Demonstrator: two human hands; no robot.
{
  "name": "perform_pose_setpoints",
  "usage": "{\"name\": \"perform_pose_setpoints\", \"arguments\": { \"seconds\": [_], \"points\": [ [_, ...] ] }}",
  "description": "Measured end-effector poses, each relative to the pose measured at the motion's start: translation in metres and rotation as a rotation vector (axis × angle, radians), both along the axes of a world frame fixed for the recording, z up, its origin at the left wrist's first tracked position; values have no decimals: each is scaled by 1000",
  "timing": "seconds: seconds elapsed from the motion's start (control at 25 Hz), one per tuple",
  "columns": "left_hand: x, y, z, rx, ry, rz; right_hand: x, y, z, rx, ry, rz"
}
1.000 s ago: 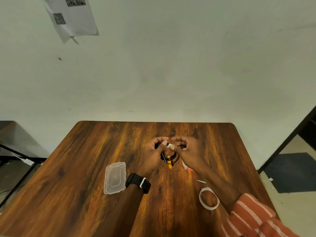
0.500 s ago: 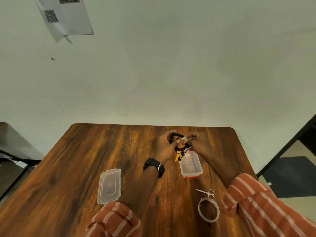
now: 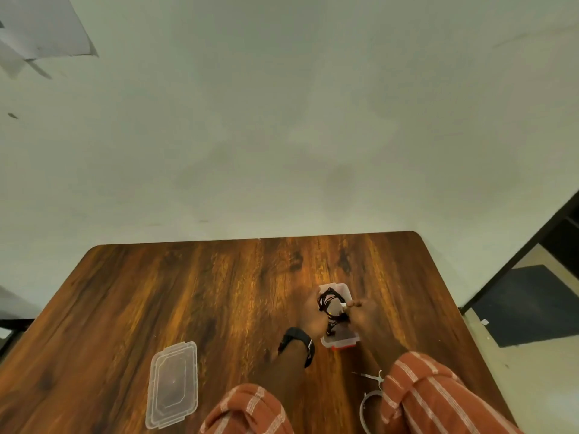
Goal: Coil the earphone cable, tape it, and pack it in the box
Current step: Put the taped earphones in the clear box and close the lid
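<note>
The coiled black earphone cable [image 3: 330, 303] hangs between my two hands just above the small clear box [image 3: 340, 341], which stands open on the wooden table [image 3: 188, 292]. My left hand [image 3: 313, 317] holds the coil from the left. My right hand [image 3: 365, 313] pinches its right side, where a white bit of tape shows. The frame is motion-blurred, so finger detail is unclear. The box has an orange-red edge at its near end.
The box's clear lid [image 3: 174, 385] lies flat at the near left. Small scissors [image 3: 371, 375] and a roll of clear tape [image 3: 368, 408] lie at the near right, partly under my right sleeve. The table's far edge meets a pale wall.
My view has swung and my arms have reached further out. Both hands have carried the coiled cable from in front of the box to just over its open top.
</note>
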State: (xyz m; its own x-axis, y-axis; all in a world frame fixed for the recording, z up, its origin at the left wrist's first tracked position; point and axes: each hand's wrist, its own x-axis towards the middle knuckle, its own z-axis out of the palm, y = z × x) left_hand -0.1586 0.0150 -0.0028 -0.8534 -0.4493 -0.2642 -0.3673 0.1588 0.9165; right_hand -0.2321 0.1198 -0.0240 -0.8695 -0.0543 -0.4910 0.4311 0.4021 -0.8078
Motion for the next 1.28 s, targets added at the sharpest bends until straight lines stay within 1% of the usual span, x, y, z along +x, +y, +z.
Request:
{"name": "perform_pose_setpoints", "arguments": {
  "seconds": [0.08, 0.16, 0.2, 0.24, 0.32, 0.4, 0.44, 0.56, 0.6, 0.64, 0.72, 0.8, 0.84, 0.92, 1.0, 1.08, 1.12, 1.2, 1.24, 1.28],
  "points": [
    [5, 1, -5, -173, -52, -23, -5, 3, 0, 140, 62, 154],
    [10, 2, -6, -421, -102, -61, -9, 4, 3, 371, 105, 330],
    [14, 1, -7, -549, -109, -132, -9, 5, 3, 449, 133, 355],
    [18, 0, -10, -661, -116, -233, -7, 7, 3, 473, 164, 352],
    [27, -4, -19, -800, -167, -428, 2, 19, 0, 425, 227, 268],
    [35, -11, -28, -896, -218, -516, 15, 37, -8, 343, 247, 196],
    [39, -14, -31, -937, -234, -540, 23, 44, -13, 301, 208, 176],
    [55, -17, -36, -1112, -255, -684, 41, 42, -21, 132, 2, 104],
    [64, -15, -38, -1156, -253, -717, 47, 37, -20, 75, -49, 114],
    [73, -14, -38, -1174, -253, -723, 53, 31, -19, 34, -75, 152],
    [99, -10, -38, -1174, -251, -680, 67, 21, -18, 18, -54, 255],
    [128, -5, -39, -1178, -173, -600, 86, 16, -21, 56, -17, 288],
    [141, -3, -38, -1161, -140, -578, 97, 15, -23, 74, -12, 271],
    [164, 2, -33, -1136, -119, -607, 116, 18, -29, 70, -14, 226],
    [181, 6, -31, -1106, -154, -585, 136, 23, -35, 26, -22, 171],
    [190, 9, -37, -1129, -169, -538, 153, 29, -40, -21, -27, 139],
    [192, 9, -38, -1145, -196, -546, 159, 32, -41, -48, -35, 141],
    [192, 11, -38, -1112, -254, -558, 168, 39, -37, -114, -36, 134],
    [193, 10, -38, -1118, -257, -535, 171, 43, -34, -119, -3, 124],
    [195, 9, -37, -1100, -244, -489, 172, 51, -30, -73, 74, 114]
  ]
}}
